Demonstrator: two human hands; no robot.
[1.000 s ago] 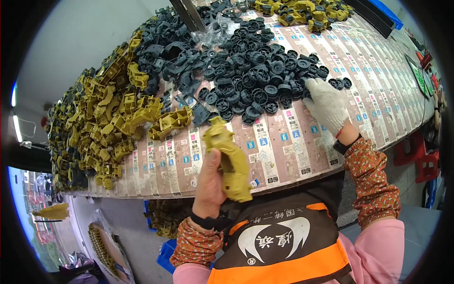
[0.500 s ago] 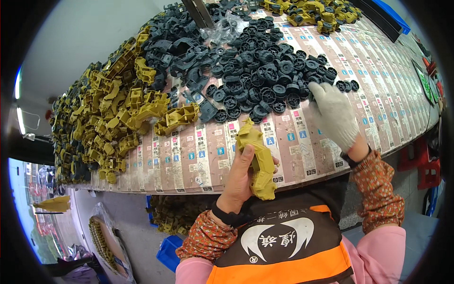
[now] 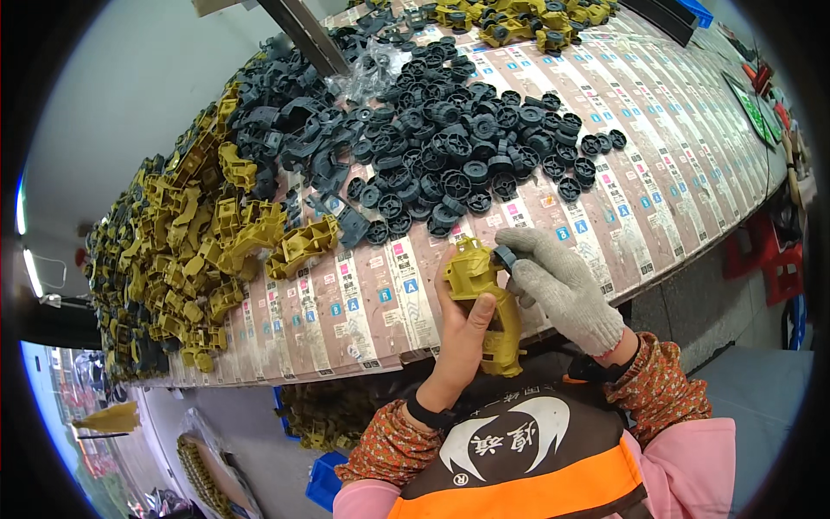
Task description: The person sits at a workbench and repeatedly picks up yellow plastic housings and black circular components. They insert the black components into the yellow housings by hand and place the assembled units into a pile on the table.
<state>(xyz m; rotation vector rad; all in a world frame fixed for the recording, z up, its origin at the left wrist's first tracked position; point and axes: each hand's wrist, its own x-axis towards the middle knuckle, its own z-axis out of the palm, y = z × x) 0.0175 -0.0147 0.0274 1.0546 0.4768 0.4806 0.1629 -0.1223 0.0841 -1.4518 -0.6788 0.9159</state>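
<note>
A yellow plastic toy vehicle body [image 3: 477, 278] is gripped in my bare left hand [image 3: 462, 339], just over the near edge of the table. My right hand [image 3: 566, 290], in a whitish knitted glove, pinches a small dark toy wheel [image 3: 504, 258] against the right side of that body, near its far end. Whether the wheel sits on an axle there is hidden by the fingers. Beyond both hands spreads a heap of loose dark wheels [image 3: 450, 147].
Yellow body parts [image 3: 186, 251] are piled along the left of the table [image 3: 657, 199], with dark molded parts [image 3: 294, 130] behind them. Yellow pieces with wheels [image 3: 527, 17] lie at the far side. A metal post [image 3: 303, 35] rises by a clear plastic bag [image 3: 370, 73]. A blue bin [image 3: 325, 477] stands below.
My right hand has come from the wheel heap to the yellow body, bringing a wheel. The left hand still holds the body. The whole view has shifted.
</note>
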